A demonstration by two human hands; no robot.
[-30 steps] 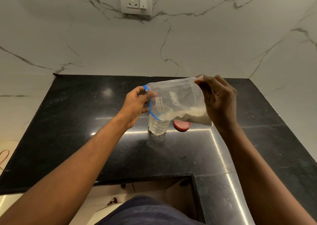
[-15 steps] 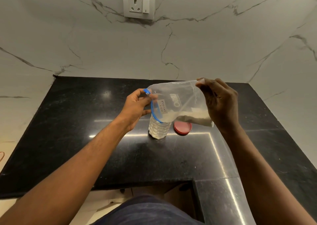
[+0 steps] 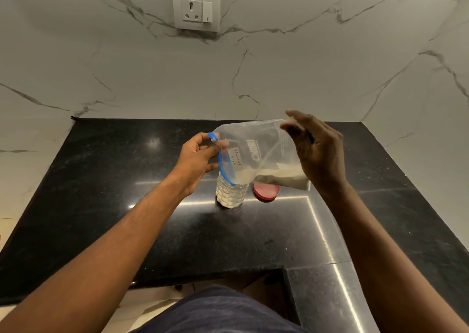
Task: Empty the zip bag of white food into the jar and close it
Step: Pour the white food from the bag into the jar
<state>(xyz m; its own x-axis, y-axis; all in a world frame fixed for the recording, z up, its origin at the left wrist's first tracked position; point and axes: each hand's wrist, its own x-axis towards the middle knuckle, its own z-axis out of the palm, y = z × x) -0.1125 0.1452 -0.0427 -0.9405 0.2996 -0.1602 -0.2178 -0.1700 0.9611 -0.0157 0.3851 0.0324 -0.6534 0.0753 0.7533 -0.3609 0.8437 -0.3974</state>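
Bag (image 3: 253, 152) tipped further | label "MILK POWDER" | both hands' fingers (image 3: 213, 146) pinching it over jar (image 3: 231, 195)

We read a small white label (image 3: 235, 158) on the zip bag (image 3: 256, 152), handwritten, turned sideways: "MILK POWDER". Next to it, larger white brand print (image 3: 253, 150) on the bag's clear plastic, seen sideways and reversed; we can't make out the letters for sure. Faint fine print (image 3: 284, 147) further right on the bag is too small to read. No other text is legible.
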